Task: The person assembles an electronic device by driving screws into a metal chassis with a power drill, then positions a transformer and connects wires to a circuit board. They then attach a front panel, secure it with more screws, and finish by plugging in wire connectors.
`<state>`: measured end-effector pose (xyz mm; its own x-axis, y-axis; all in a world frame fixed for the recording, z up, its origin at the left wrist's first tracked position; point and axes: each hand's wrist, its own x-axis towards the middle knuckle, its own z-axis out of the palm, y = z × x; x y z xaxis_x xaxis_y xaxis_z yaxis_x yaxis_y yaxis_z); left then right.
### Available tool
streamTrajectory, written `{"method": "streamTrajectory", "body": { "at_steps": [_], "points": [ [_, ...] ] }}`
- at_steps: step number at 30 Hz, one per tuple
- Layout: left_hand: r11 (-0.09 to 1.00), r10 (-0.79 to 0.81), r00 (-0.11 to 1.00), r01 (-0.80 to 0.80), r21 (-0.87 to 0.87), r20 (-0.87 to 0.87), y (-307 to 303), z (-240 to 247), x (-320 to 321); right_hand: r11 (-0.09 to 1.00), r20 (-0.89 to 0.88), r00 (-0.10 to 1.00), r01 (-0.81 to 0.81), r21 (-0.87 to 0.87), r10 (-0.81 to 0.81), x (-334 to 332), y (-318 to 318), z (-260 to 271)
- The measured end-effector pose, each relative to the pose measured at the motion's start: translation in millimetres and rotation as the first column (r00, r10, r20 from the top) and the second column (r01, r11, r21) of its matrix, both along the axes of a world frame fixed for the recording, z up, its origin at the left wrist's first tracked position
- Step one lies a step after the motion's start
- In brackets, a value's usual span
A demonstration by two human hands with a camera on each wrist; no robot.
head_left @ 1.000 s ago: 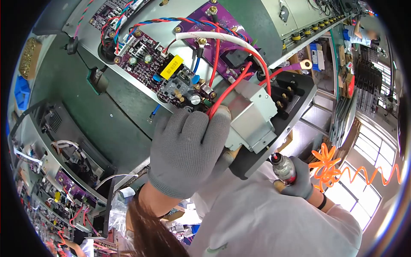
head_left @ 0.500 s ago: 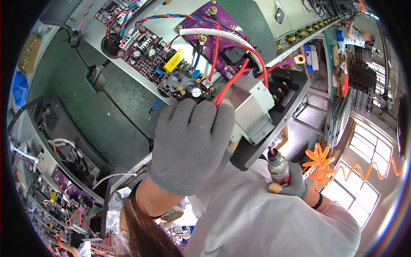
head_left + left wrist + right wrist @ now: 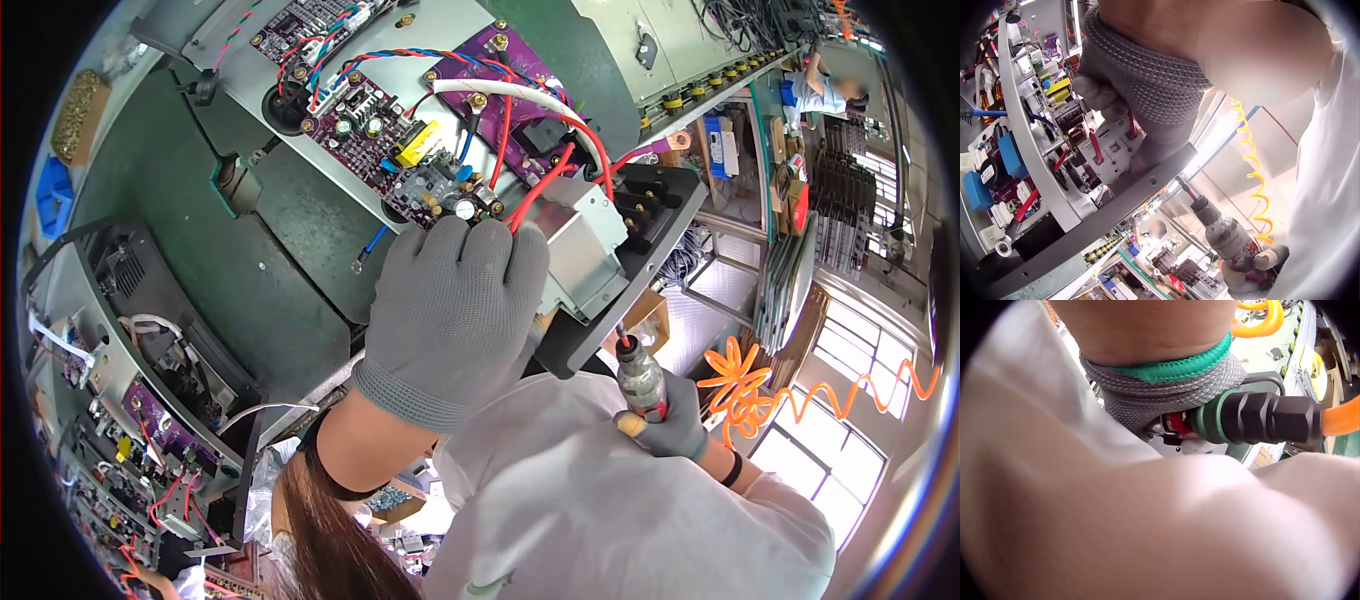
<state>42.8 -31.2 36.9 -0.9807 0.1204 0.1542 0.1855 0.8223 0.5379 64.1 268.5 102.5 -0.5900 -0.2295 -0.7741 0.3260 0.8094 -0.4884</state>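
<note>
My gloved left hand (image 3: 450, 305) grips a silver metal block (image 3: 580, 245) at the inner side of a black end panel (image 3: 655, 255). Its fingers curl beside the block, near thick red cables (image 3: 540, 190), and the bare thumb tip shows below it. In my gloved right hand (image 3: 682, 425) is a pneumatic screwdriver (image 3: 640, 380). The left wrist view shows the screwdriver (image 3: 1225, 234) with its bit pointing up at the panel's outer face (image 3: 1141, 194). An orange air hose (image 3: 1341, 419) leaves its green and black coupling (image 3: 1254, 417) in the right wrist view.
Purple circuit boards (image 3: 480, 95) with a yellow component (image 3: 418, 145) sit on the metal chassis (image 3: 335, 160). A lugged cable end (image 3: 678, 141) sticks out beyond the panel. Another open unit (image 3: 170, 400) stands left on the green bench (image 3: 200, 270). Coiled orange hose (image 3: 740, 395) hangs at right.
The head view has shifted, so the chassis and panel sit differently in frame. Both hands keep their holds, and the screwdriver bit stays close to the panel.
</note>
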Motion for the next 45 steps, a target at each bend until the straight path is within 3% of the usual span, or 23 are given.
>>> {"method": "streamTrajectory", "body": {
  "at_steps": [6, 10, 13, 15, 18, 19, 20, 22, 24, 26, 28, 31, 34, 41, 43, 44, 45],
  "points": [
    [0.999, -0.033, 0.999, 0.033, -0.029, 0.019, -2.6, 1.6, -0.5, 0.997, -0.183, 0.982, -0.054, -0.058, 0.042, 5.8, 7.9, -11.7],
    [0.997, -0.015, 1.0, 0.017, -0.072, 0.026, 0.5, 4.1, -5.8, 0.997, -0.169, 0.985, -0.038, -0.071, 0.026, 1.3, 8.1, -13.8],
    [0.991, -0.041, 0.998, 0.046, -0.125, 0.047, -0.2, 10.2, -12.4, 0.996, -0.036, 0.999, -0.021, -0.082, 0.018, -9.7, 15.2, -13.9],
    [0.992, -0.09, 0.976, 0.105, -0.069, 0.196, -2.3, 15.4, -19.2, 0.978, 0.079, 0.995, -0.045, -0.201, 0.062, -22.1, 23.7, -14.8],
    [0.989, -0.147, 0.946, 0.145, 0.028, 0.288, -9.4, 22.6, -25.9, 0.972, 0.148, 0.984, -0.068, -0.225, 0.103, -36.1, 33.0, -8.9],
    [0.988, -0.155, 0.943, 0.154, 0.028, 0.293, -9.9, 21.4, -25.7, 0.955, 0.216, 0.975, 0.016, -0.297, 0.051, -38.2, 23.0, -3.6],
    [0.989, -0.147, 0.957, 0.135, 0.062, 0.252, -10.9, 19.4, -24.5, 0.953, 0.222, 0.974, 0.023, -0.301, 0.047, -34.4, 22.4, -1.9],
    [0.989, -0.133, 0.967, 0.116, 0.088, 0.218, -14.0, 15.0, -20.1, 0.944, 0.397, 0.918, 0.136, -0.3, -0.006, -25.8, 22.9, -0.5],
    [0.992, -0.085, 0.991, 0.074, 0.103, 0.1, -14.6, 10.1, -14.5, 0.921, 0.348, 0.937, 0.107, -0.374, 0.032, -21.0, 24.0, -7.3],
    [0.995, -0.074, 0.993, 0.068, 0.069, 0.095, -11.8, 10.0, -13.3, 0.919, 0.29, 0.951, 0.015, -0.394, 0.108, -20.5, 23.2, -11.0],
    [0.998, -0.062, 0.994, 0.059, 0.034, 0.086, -8.9, 10.9, -10.4, 0.928, 0.27, 0.958, 0.008, -0.373, 0.1, -21.0, 19.4, -8.2],
    [0.999, -0.027, 0.995, 0.025, 0.021, 0.092, -4.9, 11.3, -6.1, 0.978, 0.08, 0.99, -0.098, -0.183, 0.114, -19.5, 15.2, -2.7],
    [1.0, -0.006, 0.996, 0.006, -0.004, 0.093, -4.1, 11.2, -3.9, 0.972, 0.021, 0.996, -0.078, -0.221, 0.084, -10.0, 13.7, -4.6],
    [0.999, -0.024, 0.992, 0.029, -0.036, 0.127, -4.5, 10.9, -2.3, 0.971, 0.04, 0.999, -0.014, -0.241, 0.025, -3.8, 9.6, 2.1],
    [0.998, -0.021, 0.992, 0.029, -0.063, 0.123, -2.2, 10.1, -1.6, 0.947, 0.314, 0.949, 0.134, -0.292, -0.037, -4.2, 11.1, 3.3],
    [0.998, 0.009, 0.994, -0.001, -0.07, 0.111, -1.6, 8.7, -0.4, 0.943, 0.304, 0.952, 0.141, -0.301, -0.046, -2.9, 12.6, -0.3],
    [0.997, 0.033, 0.994, -0.025, -0.076, 0.1, -0.4, 7.4, -0.4, 0.951, 0.11, 0.994, 0.03, -0.309, 0.004, -1.6, 15.6, -6.8]
  ]
}}
